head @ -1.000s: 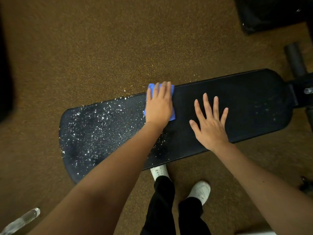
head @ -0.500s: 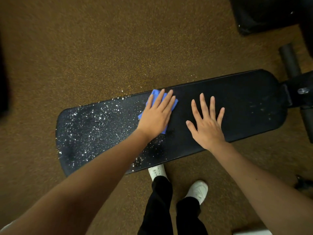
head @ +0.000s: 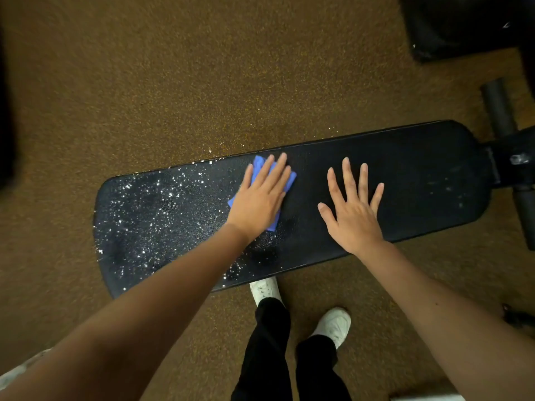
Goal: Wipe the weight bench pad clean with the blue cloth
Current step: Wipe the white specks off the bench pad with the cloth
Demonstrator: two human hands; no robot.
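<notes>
Our left hand (head: pixel 260 198), fingers straight, presses cloth (head: pixel 258 167) mid-pad (head: pixel 419 175). Over last second we drew it back from far edge and angled it. Right hand (head: pixel 353 215) flat, fingers spread, braces dry half. Droplets (head: pixel 150 204) cover left half: about half done, we judge. Open run leftward to rounded end.

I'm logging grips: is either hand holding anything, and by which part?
Nothing is gripped. The left hand presses flat on the blue cloth's middle; the right hand rests flat on the bench pad.

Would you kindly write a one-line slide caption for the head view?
Left hand presses a blue cloth on the speckled bench pad; right hand rests flat beside it.
</notes>
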